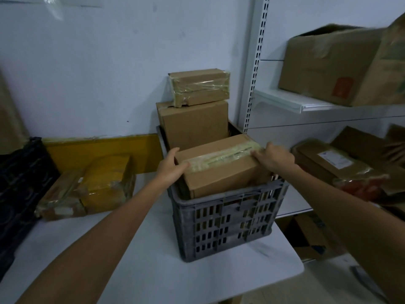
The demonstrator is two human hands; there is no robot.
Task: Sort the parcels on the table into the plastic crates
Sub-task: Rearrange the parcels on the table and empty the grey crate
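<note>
A grey slotted plastic crate [228, 224] stands on the white table [153, 270]. A taped cardboard parcel [221, 172] lies tilted in the crate's front half, sticking above the rim. My left hand [171, 170] grips its left end and my right hand [274, 159] grips its right end. Behind it an upright cardboard box [195, 123] stands in the crate, with a smaller taped box [199, 87] resting on top. Two wrapped parcels, one brown [63, 198] and one yellow [109, 181], lie on the table to the left.
A black crate [19, 194] sits at the table's left edge. A yellow board [98, 150] leans on the wall behind the parcels. White shelving [306, 106] on the right holds large cardboard boxes [328, 62] and wrapped parcels [341, 163].
</note>
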